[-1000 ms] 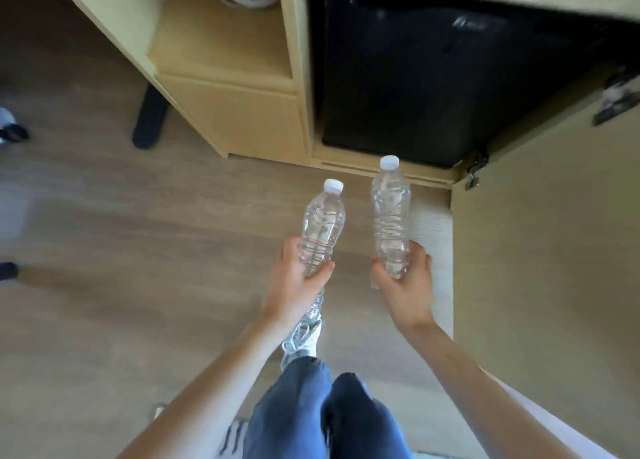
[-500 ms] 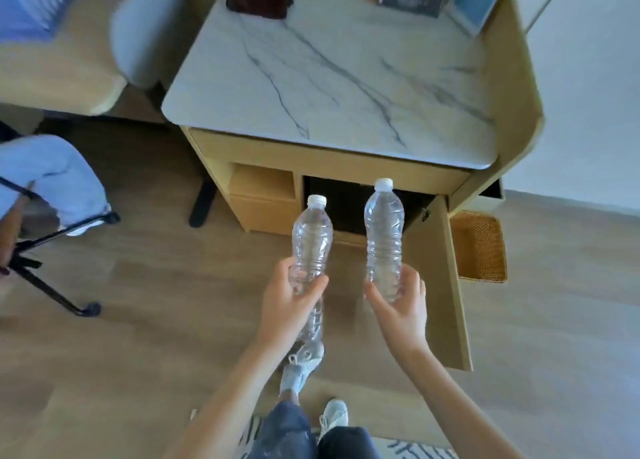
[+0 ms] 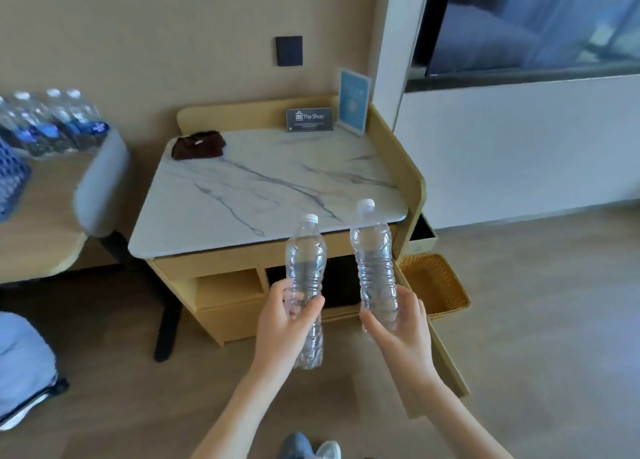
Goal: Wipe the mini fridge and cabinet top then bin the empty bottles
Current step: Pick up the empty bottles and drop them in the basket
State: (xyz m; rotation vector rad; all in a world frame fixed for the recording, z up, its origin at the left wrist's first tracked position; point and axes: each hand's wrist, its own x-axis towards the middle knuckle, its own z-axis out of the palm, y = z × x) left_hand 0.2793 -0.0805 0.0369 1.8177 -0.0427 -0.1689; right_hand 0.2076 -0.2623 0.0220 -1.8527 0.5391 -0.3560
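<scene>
I hold two clear plastic bottles with white caps upright in front of the cabinet. My left hand [image 3: 287, 323] grips the left bottle [image 3: 306, 254] around its lower half. My right hand [image 3: 401, 327] grips the right bottle [image 3: 375, 250] near its base. Behind them stands the wooden cabinet with a white marble top [image 3: 270, 188]. A dark brown cloth [image 3: 198, 145] lies at the top's back left corner. The black mini fridge [image 3: 337, 282] shows in the cabinet's open bay, mostly hidden by the bottles. The cabinet door [image 3: 440, 361] hangs open beside my right arm.
A woven basket [image 3: 440, 285] sits on the floor right of the cabinet. Two sign cards [image 3: 310, 119] stand at the top's back edge. At left is a desk [image 3: 34, 230] with several labelled water bottles [image 3: 52, 122], a grey chair back [image 3: 100, 181], and a person's leg [image 3: 20, 365].
My view has risen from the fridge bay to the whole cabinet and wall. Both hands have stayed shut on the bottles, carrying them up and away from the fridge.
</scene>
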